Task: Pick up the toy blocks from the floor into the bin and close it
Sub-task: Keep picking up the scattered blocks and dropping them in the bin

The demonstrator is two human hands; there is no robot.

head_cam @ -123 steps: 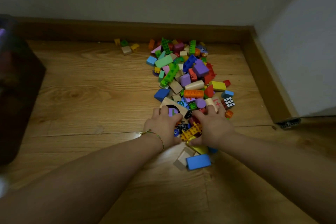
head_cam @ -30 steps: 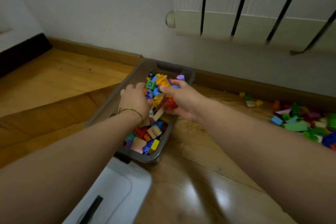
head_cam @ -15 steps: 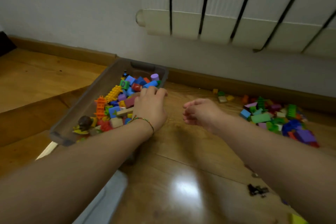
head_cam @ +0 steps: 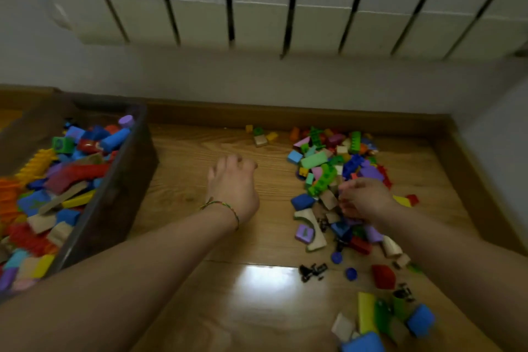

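On my feed the pile of chunky plastic and wooden toy blocks (head_cam: 323, 163) sits on the glossy wood-plank floor (head_cam: 183, 168), right of the open-topped dark smoky plastic bin (head_cam: 125, 180), itself heaped with blocks. Right hand (head_cam: 367, 200) curls into the pile, too blurry to tell if it's got one. Left hand (head_cam: 233, 186) hovers loose, empty.

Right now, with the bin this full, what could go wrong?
The bin looks filled close to its rim, with a purple cylinder at the top edge; more blocks may spill or stop it closing. The small black pieces and the few stray blocks lie apart from the main pile and could be missed.
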